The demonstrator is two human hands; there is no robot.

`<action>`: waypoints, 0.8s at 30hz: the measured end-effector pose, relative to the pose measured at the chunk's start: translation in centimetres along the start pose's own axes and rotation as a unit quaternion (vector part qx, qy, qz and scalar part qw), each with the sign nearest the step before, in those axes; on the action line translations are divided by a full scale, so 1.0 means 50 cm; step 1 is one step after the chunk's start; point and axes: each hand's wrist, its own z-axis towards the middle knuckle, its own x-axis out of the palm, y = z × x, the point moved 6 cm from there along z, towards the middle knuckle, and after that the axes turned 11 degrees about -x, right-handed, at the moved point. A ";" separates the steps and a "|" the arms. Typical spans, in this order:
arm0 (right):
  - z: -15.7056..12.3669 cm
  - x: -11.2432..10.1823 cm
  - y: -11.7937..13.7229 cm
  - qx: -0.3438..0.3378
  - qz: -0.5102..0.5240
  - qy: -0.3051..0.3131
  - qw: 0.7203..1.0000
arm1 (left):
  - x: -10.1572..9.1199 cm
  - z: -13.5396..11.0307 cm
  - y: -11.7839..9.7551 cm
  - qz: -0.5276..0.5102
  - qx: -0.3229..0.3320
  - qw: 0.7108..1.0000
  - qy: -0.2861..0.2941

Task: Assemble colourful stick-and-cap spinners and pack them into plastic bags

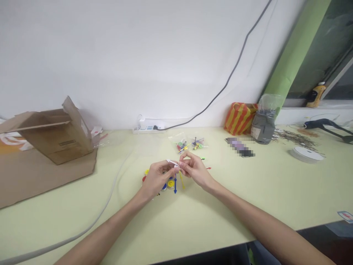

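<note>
In front of me, a small white plastic arrow (172, 162) is pinched between the fingers of my left hand (156, 177). My right hand (196, 170) meets it at the arrow's near end, thumb and forefinger pressed together there; the exact contact is too small to make out. Below the hands on the table lie a blue arrow (175, 186), a yellow arrow (181, 180) and several coloured discs, among them a yellow disc (171, 183). My left hand partly hides the discs. A red arrow (209, 168) shows beyond my right hand.
Behind the hands lie clear bags of coloured parts (197, 144). A cardboard box (59, 140) stands left, near a grey cable (110, 193). A power strip (149, 127) sits by the wall. Rightward are a striped bag (238, 118), phone (239, 147), dark jar (263, 127) and white spool (306, 154).
</note>
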 end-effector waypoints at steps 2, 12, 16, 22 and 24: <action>-0.002 0.001 0.000 0.016 0.025 0.005 1.000 | -0.002 0.000 -0.002 -0.016 0.002 1.000 -0.010; -0.007 0.008 0.000 0.036 0.038 0.004 0.999 | -0.007 -0.005 -0.017 -0.001 0.022 1.000 -0.009; -0.007 0.011 0.014 0.023 0.050 0.006 0.998 | 0.000 -0.006 -0.024 -0.060 0.030 0.998 0.022; -0.009 0.011 0.018 0.037 0.055 0.001 0.998 | 0.005 -0.010 -0.028 -0.071 0.032 0.996 0.033; -0.008 0.013 0.021 0.041 0.037 0.007 0.998 | 0.006 -0.011 -0.024 -0.054 0.025 0.998 0.030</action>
